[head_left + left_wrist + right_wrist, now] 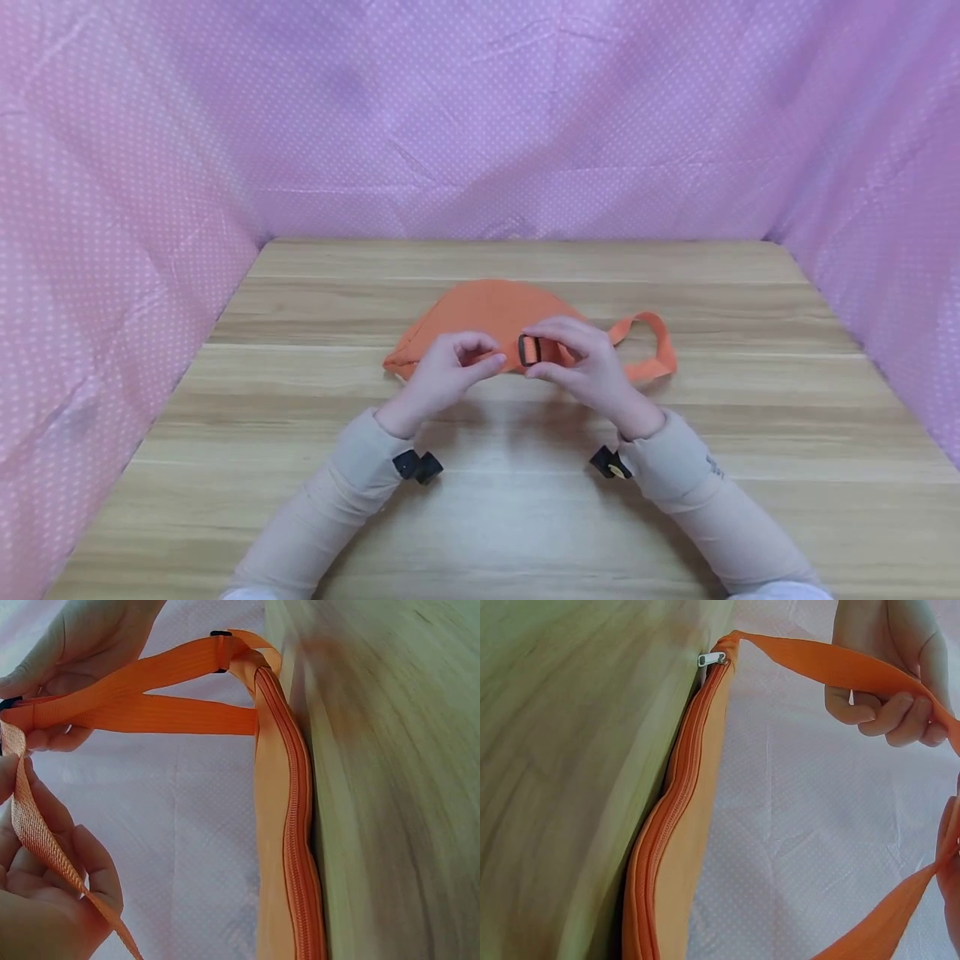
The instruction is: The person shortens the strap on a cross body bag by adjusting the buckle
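Note:
An orange waist bag [491, 312] with a rounded top edge stands on the wooden table. Its orange strap [172, 667] is held up in front of it between the two hands. Thumb and fingers of the left hand [444, 371] pinch the strap, and a thin end trails below them in the left wrist view. The right hand [588, 367] grips the strap at a black slider buckle [529, 350]. Along the bag runs a zipper [296, 825]; the right wrist view shows its white metal pull [711, 658] at one end.
To the right of the bag a loop of strap [666, 350] lies on the table [480, 517]. Another black buckle [221, 651] sits where strap meets bag. Pink dotted cloth [480, 125] encloses the table's back and sides. Each wrist wears a cuff with a small black camera.

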Tool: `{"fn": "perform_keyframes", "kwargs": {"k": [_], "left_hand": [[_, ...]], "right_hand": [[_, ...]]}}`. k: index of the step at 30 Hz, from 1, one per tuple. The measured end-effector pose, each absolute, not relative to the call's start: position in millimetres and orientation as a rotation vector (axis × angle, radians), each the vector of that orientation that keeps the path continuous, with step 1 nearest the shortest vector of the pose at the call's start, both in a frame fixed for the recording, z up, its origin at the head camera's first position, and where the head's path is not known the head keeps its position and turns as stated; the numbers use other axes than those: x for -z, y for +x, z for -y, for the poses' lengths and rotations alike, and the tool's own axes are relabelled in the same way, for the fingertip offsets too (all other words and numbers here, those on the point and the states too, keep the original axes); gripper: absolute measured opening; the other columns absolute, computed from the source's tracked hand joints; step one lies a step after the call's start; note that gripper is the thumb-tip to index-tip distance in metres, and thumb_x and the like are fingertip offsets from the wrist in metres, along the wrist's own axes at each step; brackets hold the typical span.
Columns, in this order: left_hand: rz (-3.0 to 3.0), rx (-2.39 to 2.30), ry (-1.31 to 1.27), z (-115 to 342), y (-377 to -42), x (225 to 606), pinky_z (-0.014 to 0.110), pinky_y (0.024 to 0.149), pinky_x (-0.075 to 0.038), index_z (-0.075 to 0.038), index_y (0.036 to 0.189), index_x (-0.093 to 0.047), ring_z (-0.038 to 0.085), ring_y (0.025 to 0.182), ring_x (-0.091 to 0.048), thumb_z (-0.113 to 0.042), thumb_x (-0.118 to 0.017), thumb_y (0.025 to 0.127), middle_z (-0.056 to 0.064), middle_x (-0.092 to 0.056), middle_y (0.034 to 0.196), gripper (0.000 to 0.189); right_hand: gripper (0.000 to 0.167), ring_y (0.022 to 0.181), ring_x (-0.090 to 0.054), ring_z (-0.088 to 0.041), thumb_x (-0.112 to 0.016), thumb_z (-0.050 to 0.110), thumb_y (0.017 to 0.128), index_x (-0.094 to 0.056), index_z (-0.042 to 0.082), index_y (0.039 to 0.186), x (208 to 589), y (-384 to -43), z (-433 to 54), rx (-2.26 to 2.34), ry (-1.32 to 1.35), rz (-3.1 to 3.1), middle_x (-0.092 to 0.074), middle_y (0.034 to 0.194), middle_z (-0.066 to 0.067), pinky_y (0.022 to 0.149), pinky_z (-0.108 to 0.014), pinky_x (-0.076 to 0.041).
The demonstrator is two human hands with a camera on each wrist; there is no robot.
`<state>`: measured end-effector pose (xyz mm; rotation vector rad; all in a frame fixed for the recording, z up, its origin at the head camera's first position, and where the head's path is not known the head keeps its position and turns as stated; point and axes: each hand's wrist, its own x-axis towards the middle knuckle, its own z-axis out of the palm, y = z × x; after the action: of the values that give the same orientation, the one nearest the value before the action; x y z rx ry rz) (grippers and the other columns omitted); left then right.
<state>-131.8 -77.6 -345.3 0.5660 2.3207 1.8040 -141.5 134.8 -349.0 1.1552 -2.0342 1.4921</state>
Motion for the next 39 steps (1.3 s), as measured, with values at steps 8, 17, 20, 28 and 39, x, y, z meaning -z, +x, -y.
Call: {"fn": "perform_keyframes", "kwargs": {"k": [8, 17, 20, 28, 39], "left_hand": [[-2.265, -1.827, 0.606, 79.4, -131.1, 347.6, 0.022, 0.073, -0.05, 0.0, 0.098, -0.067, 0.011, 0.08, -0.059, -0.008, -0.065, 0.088, 0.002, -0.063, 0.089, 0.013], [-2.193, -1.867, 0.582, 79.0, -129.4, 344.8, 0.022, 0.072, -0.05, 0.003, 0.1, -0.067, 0.011, 0.079, -0.059, -0.005, -0.065, 0.088, -0.002, -0.065, 0.088, 0.015], [-2.139, -1.894, 0.594, 77.5, -130.8, 344.4, 0.022, 0.073, -0.05, 0.005, 0.1, -0.066, 0.01, 0.08, -0.059, -0.002, -0.064, 0.088, -0.004, -0.065, 0.087, 0.014], [-2.174, -1.825, 0.676, 80.9, -134.9, 343.5, 0.023, 0.075, -0.05, 0.004, 0.102, -0.065, 0.011, 0.082, -0.059, -0.002, -0.061, 0.09, 0.002, -0.065, 0.091, 0.014], [-2.258, -1.868, 0.651, 88.6, -134.0, 345.7, 0.021, 0.072, -0.051, 0.006, 0.1, -0.066, 0.008, 0.078, -0.059, 0.0, -0.066, 0.085, 0.006, -0.065, 0.089, 0.016]], "right_hand": [[0.046, 0.097, -0.061, -0.014, -0.072, 0.031, 0.076, -0.066, -0.004, 0.105, 348.5, -140.5, -134.9, -1.433, 1.22, 2.027, -0.067, 0.097, -0.015, 0.091, -0.02, -0.046], [0.043, 0.094, -0.061, -0.017, -0.073, 0.028, 0.077, -0.065, -0.004, 0.105, 351.2, -141.0, -130.3, -1.448, 1.297, 1.958, -0.066, 0.094, -0.015, 0.089, -0.021, -0.046], [0.043, 0.092, -0.061, -0.018, -0.074, 0.028, 0.077, -0.065, -0.004, 0.104, 351.9, -141.7, -128.7, -1.441, 1.309, 1.952, -0.066, 0.094, -0.015, 0.088, -0.021, -0.047], [0.041, 0.09, -0.061, -0.019, -0.073, 0.028, 0.079, -0.065, -0.004, 0.103, 352.5, -141.1, -126.3, -1.427, 1.285, 1.93, -0.066, 0.093, -0.015, 0.086, -0.022, -0.047], [0.043, 0.091, -0.06, -0.018, -0.072, 0.033, 0.08, -0.065, -0.004, 0.102, 351.2, -140.8, -124.4, -1.441, 1.266, 1.917, -0.066, 0.092, -0.014, 0.087, -0.022, -0.046]]}}
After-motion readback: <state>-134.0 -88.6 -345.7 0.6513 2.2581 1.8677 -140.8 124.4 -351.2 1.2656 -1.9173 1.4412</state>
